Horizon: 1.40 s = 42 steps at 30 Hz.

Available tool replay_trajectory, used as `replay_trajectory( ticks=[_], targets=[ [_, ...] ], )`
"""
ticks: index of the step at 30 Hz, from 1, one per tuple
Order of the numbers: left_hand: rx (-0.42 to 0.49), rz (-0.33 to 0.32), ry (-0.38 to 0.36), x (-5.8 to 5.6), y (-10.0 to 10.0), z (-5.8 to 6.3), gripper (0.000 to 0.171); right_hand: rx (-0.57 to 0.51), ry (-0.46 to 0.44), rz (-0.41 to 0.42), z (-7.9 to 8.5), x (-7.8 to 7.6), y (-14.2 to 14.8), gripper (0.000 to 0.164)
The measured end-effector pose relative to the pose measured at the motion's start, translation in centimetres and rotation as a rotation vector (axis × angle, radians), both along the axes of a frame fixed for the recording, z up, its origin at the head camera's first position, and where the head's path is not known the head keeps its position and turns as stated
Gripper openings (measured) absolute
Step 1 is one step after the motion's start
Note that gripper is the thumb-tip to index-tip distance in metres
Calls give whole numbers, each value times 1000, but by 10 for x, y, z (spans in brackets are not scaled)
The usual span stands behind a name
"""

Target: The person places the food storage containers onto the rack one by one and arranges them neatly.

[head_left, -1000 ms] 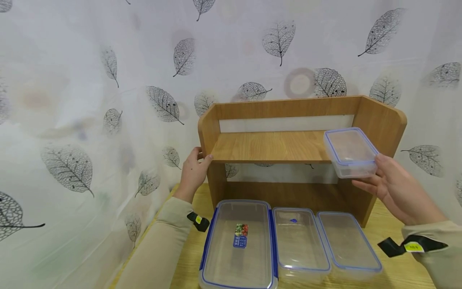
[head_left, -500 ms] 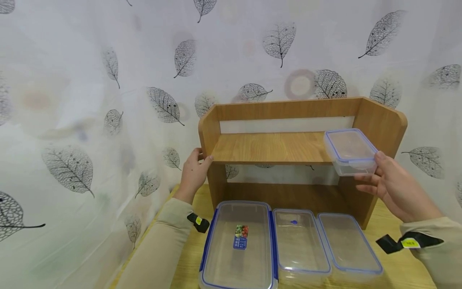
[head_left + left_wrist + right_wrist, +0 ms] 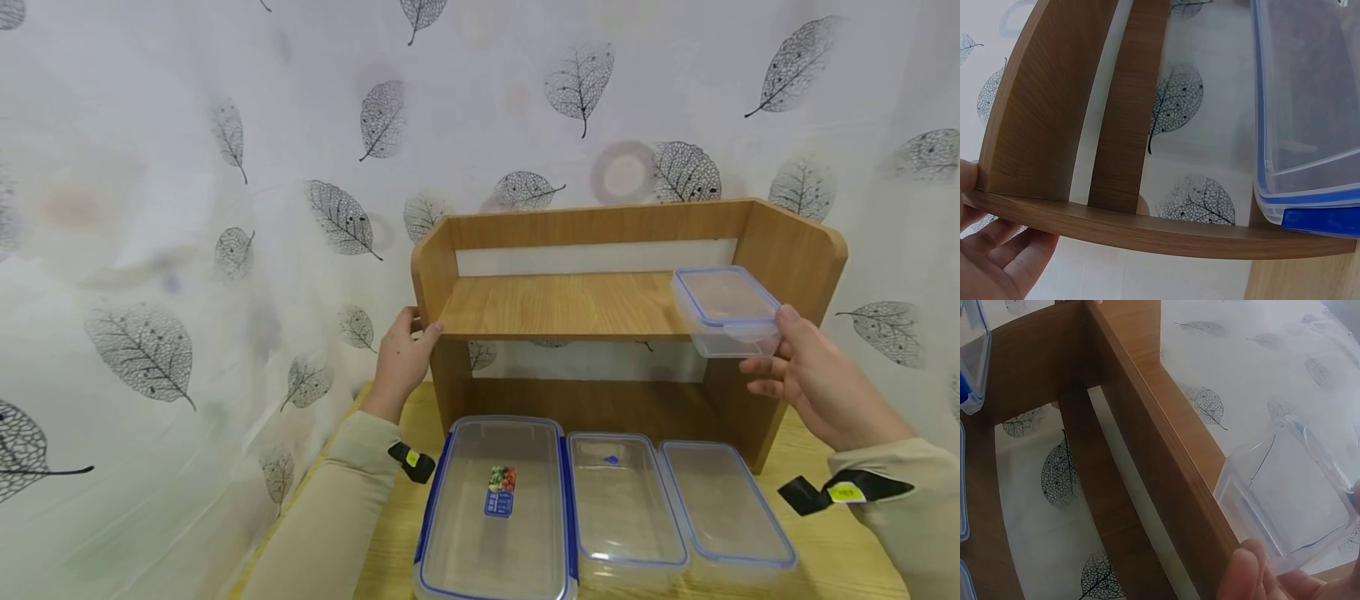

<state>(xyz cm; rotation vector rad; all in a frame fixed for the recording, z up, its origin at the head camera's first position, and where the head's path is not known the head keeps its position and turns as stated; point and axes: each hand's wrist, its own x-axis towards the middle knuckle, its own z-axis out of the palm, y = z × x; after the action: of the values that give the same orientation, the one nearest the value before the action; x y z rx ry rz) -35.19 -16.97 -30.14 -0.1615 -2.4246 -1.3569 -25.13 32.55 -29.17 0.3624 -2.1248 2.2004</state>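
My right hand [image 3: 828, 383] pinches a small clear food container [image 3: 727, 298] with a light-blue-edged lid, thumb at its right edge and fingers underneath. The container is held over the right end of the upper board of a wooden desktop shelf [image 3: 562, 304]. In the right wrist view the same container [image 3: 1291, 494] shows from below, beyond the board's front edge. My left hand [image 3: 401, 358] grips the shelf's left side panel, thumb in front and fingers behind it. In the left wrist view, the fingers [image 3: 1029, 259] lie along the panel's outer face.
Before the shelf stand a large container [image 3: 495, 550] with dark blue clips and a label, a medium container [image 3: 626, 508], and another container [image 3: 723, 500], side by side on the wooden table [image 3: 847, 542]. A leaf-patterned curtain [image 3: 247, 317] hangs behind and at left.
The container in my right hand has levelled out, its near edge rising slightly. My right hand has shifted a little up and left. The left hand stays on the side panel.
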Motion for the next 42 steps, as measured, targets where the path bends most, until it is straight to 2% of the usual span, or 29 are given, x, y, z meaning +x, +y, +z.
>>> replay_trajectory(
  ticks=[14,19,22,26,30,37,42],
  targets=[
    [-2,-9,13,-1,-1,-2,46,171,-47,-41,7,-9,2,37],
    [-7,-9,17,0,-1,-2,47,275,-48,-82,9,-9,2,43],
    [-8,-11,23,0,-1,-2,47,288,-31,-87,7,-9,4,45],
    [-3,-14,21,0,-1,-2,46,339,20,-111,3,-6,6,45],
    [-2,-9,13,0,0,-3,47,469,90,-202,0,1,2,41],
    [-6,-10,27,-1,-1,-5,47,631,223,-325,4,16,-6,62],
    [-11,-8,32,-3,-2,-6,47,778,351,-455,8,26,-14,61]
  ],
)
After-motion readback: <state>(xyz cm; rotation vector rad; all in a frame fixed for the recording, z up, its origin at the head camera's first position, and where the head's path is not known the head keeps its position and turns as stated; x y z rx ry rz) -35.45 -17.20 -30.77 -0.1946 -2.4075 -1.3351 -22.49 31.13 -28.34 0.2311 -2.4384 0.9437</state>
